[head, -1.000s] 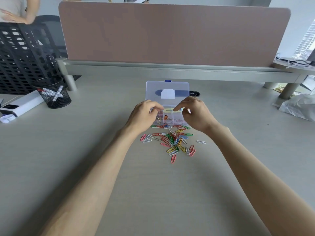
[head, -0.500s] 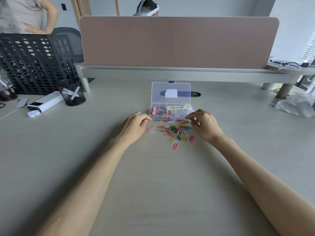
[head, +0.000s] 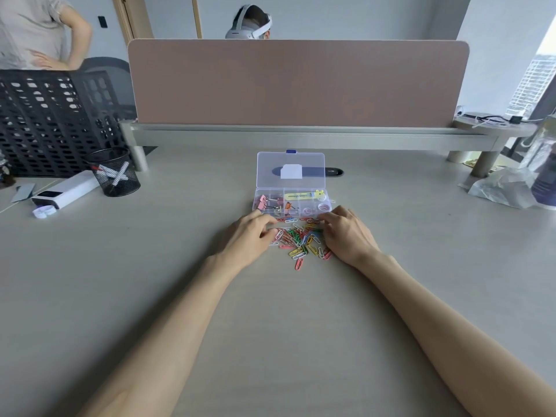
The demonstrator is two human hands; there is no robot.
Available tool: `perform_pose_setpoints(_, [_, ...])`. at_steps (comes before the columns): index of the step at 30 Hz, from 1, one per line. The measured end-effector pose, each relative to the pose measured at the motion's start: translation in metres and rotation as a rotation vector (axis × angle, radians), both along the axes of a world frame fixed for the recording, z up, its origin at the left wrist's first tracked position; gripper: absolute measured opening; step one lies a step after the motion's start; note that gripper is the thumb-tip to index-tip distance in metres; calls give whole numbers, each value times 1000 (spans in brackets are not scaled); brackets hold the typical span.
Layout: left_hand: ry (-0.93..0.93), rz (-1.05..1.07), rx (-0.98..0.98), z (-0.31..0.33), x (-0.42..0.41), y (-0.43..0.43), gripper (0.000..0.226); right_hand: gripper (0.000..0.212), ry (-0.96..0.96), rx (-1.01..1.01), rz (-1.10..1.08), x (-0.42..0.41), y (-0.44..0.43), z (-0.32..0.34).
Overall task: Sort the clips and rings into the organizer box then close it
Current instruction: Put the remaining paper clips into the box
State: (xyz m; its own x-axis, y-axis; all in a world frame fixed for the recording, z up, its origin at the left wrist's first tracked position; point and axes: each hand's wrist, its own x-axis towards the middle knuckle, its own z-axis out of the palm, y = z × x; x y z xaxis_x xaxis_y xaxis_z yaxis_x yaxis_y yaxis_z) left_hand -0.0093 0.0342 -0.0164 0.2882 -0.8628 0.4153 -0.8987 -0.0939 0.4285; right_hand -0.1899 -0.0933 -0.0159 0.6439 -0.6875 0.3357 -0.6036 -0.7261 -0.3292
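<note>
A clear plastic organizer box [head: 328, 203] lies at mid-table with its lid [head: 290, 164] standing open. Its compartments hold pink binder clips [head: 261, 201], a yellow item [head: 301, 195] and pale rings [head: 323, 206]. Just in front of the box is a loose pile of coloured paper clips [head: 301, 240]. My left hand [head: 248, 237] rests at the pile's left edge, with a small gap between thumb and curved forefinger over the clips. On the pile's right edge my right hand [head: 347, 234] touches the clips with loosely curled fingers. Whether either hand holds a clip is hidden.
A black mesh pen cup [head: 115, 173] and a white device [head: 64, 191] sit at the left. A pink divider screen [head: 298, 82] on a grey rail closes off the back. A crumpled plastic bag [head: 505, 188] lies at the right. People stand beyond the screen.
Both hands have come back from the box's compartments to the pile of paper clips and now flank it. The camera has tilted up, showing more of the room.
</note>
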Motion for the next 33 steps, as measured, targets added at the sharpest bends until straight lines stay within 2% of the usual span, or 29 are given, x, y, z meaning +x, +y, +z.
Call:
perform_pose_setpoints(3, [-5, 61, -25, -3, 2, -2, 23, 38, 20, -47, 39, -1, -1, -2])
perform_pose_setpoints(7, [-105, 180, 5, -7, 6, -4, 29, 38, 35, -59, 101, 0, -3, -4])
perform_pose_setpoints(25, [-47, -7, 34, -11, 11, -16, 26, 64, 94, -61, 282, 19, -8, -2])
perform_pose_setpoints(29, [-8, -28, -4, -8, 9, -14, 21, 66, 119, -49, 296, 21, -9, -4])
perform_pose_setpoints(33, [-51, 16, 15, -5, 8, -13, 30, 64, 100, -8, 313, 19, -9, -3])
